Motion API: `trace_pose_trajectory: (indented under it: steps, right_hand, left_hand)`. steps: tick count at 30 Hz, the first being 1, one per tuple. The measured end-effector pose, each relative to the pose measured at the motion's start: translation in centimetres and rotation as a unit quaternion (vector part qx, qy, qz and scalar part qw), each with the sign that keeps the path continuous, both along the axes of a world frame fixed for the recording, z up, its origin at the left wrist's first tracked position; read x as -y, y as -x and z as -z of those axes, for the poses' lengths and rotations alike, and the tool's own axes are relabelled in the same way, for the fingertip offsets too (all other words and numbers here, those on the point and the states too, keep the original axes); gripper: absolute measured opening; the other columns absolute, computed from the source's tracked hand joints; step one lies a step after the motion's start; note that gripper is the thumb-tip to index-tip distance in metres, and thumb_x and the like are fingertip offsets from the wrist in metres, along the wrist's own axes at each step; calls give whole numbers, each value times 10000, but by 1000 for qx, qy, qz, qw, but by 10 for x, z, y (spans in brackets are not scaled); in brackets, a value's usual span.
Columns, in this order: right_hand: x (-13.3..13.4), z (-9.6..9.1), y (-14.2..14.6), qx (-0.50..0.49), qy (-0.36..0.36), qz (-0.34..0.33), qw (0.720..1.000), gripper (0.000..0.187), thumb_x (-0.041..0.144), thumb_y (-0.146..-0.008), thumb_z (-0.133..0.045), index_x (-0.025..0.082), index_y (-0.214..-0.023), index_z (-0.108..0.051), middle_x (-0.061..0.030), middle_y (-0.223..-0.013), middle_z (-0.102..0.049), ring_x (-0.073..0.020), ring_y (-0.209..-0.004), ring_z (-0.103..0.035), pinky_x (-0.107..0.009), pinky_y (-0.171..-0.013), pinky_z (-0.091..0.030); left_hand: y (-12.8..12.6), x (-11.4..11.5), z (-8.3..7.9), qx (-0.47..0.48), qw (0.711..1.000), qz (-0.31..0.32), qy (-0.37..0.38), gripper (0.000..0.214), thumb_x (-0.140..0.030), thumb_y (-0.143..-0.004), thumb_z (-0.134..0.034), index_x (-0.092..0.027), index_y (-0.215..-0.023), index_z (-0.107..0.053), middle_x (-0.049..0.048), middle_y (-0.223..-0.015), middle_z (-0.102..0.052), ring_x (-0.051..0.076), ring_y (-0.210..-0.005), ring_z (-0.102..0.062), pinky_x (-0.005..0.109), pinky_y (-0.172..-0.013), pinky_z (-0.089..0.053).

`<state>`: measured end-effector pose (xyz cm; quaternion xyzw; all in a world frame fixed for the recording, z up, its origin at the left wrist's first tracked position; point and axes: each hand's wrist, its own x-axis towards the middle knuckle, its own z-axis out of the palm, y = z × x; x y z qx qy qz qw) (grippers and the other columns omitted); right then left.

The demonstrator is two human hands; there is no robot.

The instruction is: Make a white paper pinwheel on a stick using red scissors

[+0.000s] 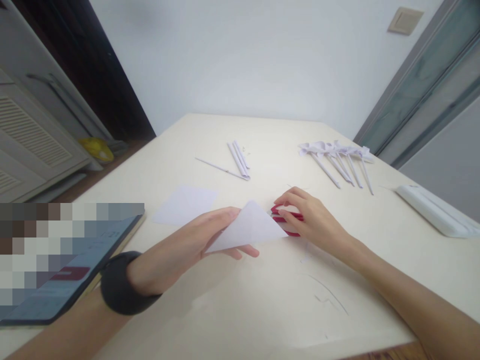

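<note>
My left hand (210,232) holds a sheet of white paper (249,227) folded into a triangle, its peak pointing away from me. The thumb lies behind the paper and the other fingertips show below its lower edge. To the right, my right hand (305,212) has its thumb and fingers closed on the red handles of what looks like a pair of scissors (288,219). The paper's right corner overlaps these handles, and the blades are hidden. A flat white paper sheet (185,204) lies on the table beyond my left forearm.
Rolled paper tubes (239,160) and a thin stick (221,169) lie at the table's (225,310) far middle. Several paper pinwheels (335,155) on sticks rest at the far right. A white case-like object (437,210) is rightmost; a tablet (82,260) is at left.
</note>
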<state>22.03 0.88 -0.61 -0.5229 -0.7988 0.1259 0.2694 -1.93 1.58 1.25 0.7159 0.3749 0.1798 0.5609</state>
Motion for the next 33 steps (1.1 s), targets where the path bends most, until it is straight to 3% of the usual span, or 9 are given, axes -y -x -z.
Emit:
trace_pose_trajectory:
  steps: [6, 12, 16, 20, 26, 28, 33]
  right_hand:
    - [13, -12, 9, -128, 8, -94, 987, 128, 132, -849, -504, 193, -943, -566, -26, -927, -570, -122, -788, -550, -240, -672, -464]
    - [14, -10, 12, -168, 25, -112, 979, 105, 128, -836, -534, 180, -924, -558, -27, -916, -570, -123, -805, -555, -251, -705, -482]
    - [15, -8, 14, -191, 43, -131, 972, 207, 115, -826, -544, 186, -1018, -513, -35, -958, -569, -140, -880, -554, -276, -758, -487]
    - [17, -8, 15, -179, 20, -127, 975, 352, 103, -813, -556, 194, -1144, -478, -45, -996, -542, -144, -877, -533, -286, -759, -481]
    - [16, -10, 15, -168, -3, -136, 976, 254, 110, -799, -577, 203, -1032, -540, -45, -975, -522, -154, -842, -516, -294, -724, -470]
    - [16, -8, 16, -177, -3, -137, 975, 250, 107, -787, -585, 213, -1008, -533, -51, -1013, -507, -159, -847, -507, -299, -722, -473]
    - [17, -2, 18, -197, 39, -121, 972, 433, 97, -784, -582, 241, -1165, -434, -55, -1071, -478, -136, -776, -499, -297, -704, -484]
  left_hand:
    - [-3, 1, -3, -18, 997, 15, -72, 285, -405, -808, -486, -233, -994, -617, 35, -969, -662, 254, -916, -618, 344, -790, -490]
    - [-3, 1, -1, -8, 997, -6, -72, 291, -391, -833, -447, -225, -995, -623, 41, -991, -643, 250, -917, -616, 351, -787, -498]
    - [-4, 1, 0, 18, 999, -27, -13, 294, -404, -822, -467, -226, -986, -634, 47, -1008, -647, 257, -952, -604, 342, -797, -499]
    - [-9, 4, -1, 66, 990, -77, 96, 286, -422, -810, -487, -245, -966, -650, 43, -1013, -660, 260, -961, -612, 336, -794, -508]
    - [-13, 7, -5, 96, 972, -100, 192, 301, -444, -840, -447, -249, -996, -615, 39, -1091, -641, 250, -986, -624, 361, -852, -489]
    - [-12, 7, -6, 95, 971, -114, 186, 307, -443, -844, -448, -233, -1004, -606, 45, -1080, -650, 240, -973, -633, 351, -863, -480]
    - [-12, 7, -9, 49, 984, -145, 91, 294, -432, -798, -509, -243, -991, -624, 39, -948, -699, 235, -897, -653, 316, -780, -516]
